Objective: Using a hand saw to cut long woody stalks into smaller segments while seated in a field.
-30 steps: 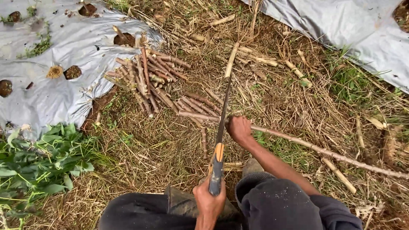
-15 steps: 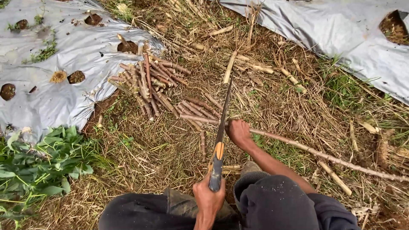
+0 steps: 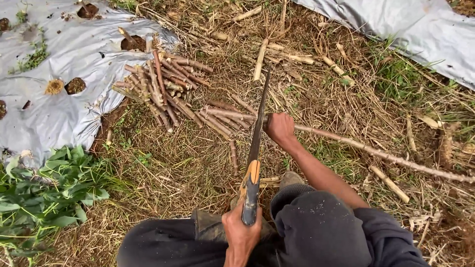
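My left hand (image 3: 241, 236) grips the orange and black handle of a long hand saw (image 3: 256, 141). The saw's blade points away from me and lies across a long thin stick (image 3: 376, 152). My right hand (image 3: 279, 128) holds that stick down on the ground just right of the blade. The stick runs from the cut pieces out to the far right edge. Left of the blade, a few short cut stick pieces (image 3: 220, 116) lie side by side.
A pile of short cut sticks (image 3: 161, 86) lies at the edge of a grey plastic sheet (image 3: 64, 113) with planting holes. Another grey sheet (image 3: 415, 29) covers the top right. Leafy green plants (image 3: 44, 193) grow at the left. Dry straw and loose stick bits cover the ground.
Both hands keep their holds. The saw blade has slid slightly forward across the stick, and the view has shifted a little.
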